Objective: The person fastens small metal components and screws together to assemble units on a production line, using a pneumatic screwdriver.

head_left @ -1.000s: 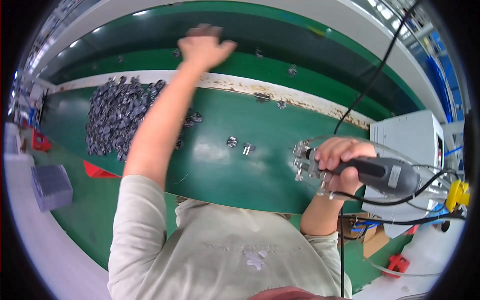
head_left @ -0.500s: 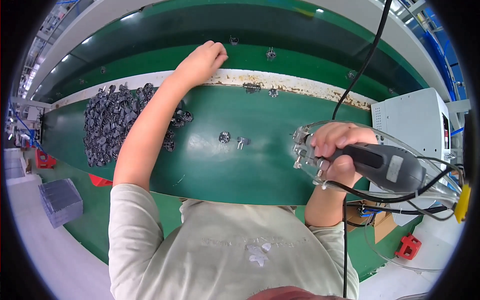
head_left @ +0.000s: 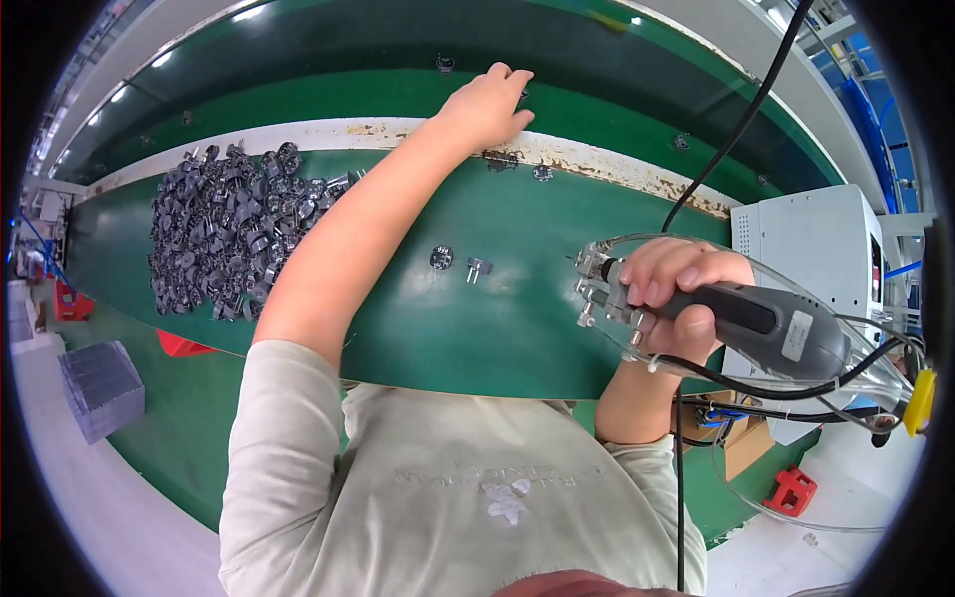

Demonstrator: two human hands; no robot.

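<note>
My left hand (head_left: pixel 487 109) reaches over the dark green belt beyond the table. Its thumb and fingers are apart around a small dark round part (head_left: pixel 523 97), mostly hidden by the hand; a firm grip does not show. In my right hand (head_left: pixel 681 284) is a grey electric screwdriver (head_left: pixel 776 323), with metal fittings at its tip and clear tubing along it. Left of that tip, a round black part (head_left: pixel 441 258) and a grey part with metal pins (head_left: pixel 478 269) lie on the green tabletop (head_left: pixel 448 338). A large heap of grey-black parts (head_left: pixel 224 234) sits at the left.
A worn white rail (head_left: pixel 637 179) separates table and belt, with two small parts beside it. Another part (head_left: pixel 445 63) rides the belt. A black cable (head_left: pixel 741 119) hangs at the right, before a light grey machine box (head_left: pixel 806 249). A grey stack (head_left: pixel 102 390) stands left on the floor.
My left hand has moved right along the belt, its fingers now around a small part there. My right hand keeps the screwdriver in nearly the same place. The view has shifted slightly.
</note>
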